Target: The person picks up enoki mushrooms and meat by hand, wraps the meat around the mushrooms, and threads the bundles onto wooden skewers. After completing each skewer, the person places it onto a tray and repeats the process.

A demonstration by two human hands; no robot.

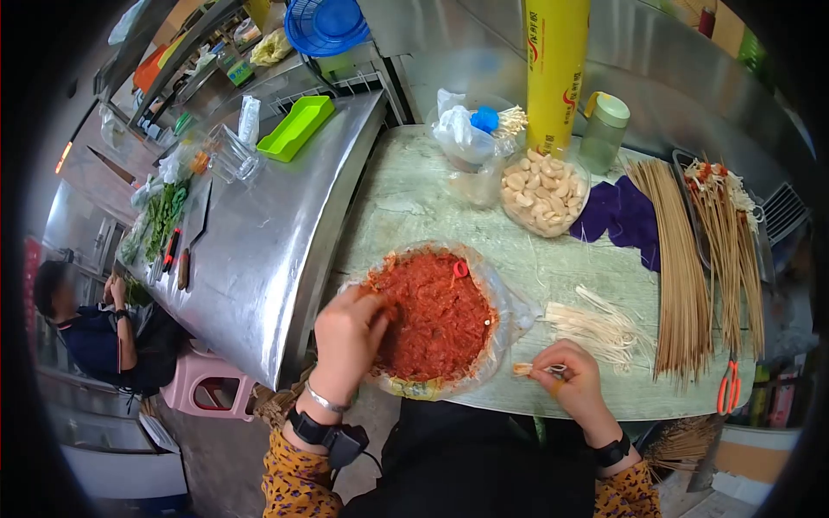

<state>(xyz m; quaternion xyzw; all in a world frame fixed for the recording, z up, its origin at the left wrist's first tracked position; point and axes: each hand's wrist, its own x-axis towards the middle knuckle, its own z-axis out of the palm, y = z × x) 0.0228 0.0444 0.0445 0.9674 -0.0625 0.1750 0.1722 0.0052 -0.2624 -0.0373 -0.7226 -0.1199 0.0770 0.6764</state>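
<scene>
My left hand (348,335) is over the left edge of a plastic-lined bowl (503,302), fingers pinched together at the red minced mixture (436,315) that fills it. A little of the mixture shows at the fingertips. To the right of the bowl, my right hand (568,380) is closed round a small bunch of enoki mushrooms, whose stubby end pokes out on the left. Just beyond that hand lies a loose pile of enoki mushrooms (596,328). A small red ring (460,269) rests on the mixture near the bowl's far rim.
Bare wooden skewers (669,276) lie to the right, beside filled skewers on a tray (764,250). Orange-handled scissors (730,386) sit at the table's right edge. A tub of pale garlic-like cloves (542,194) and a yellow roll (555,78) stand behind. A person (95,328) sits far left.
</scene>
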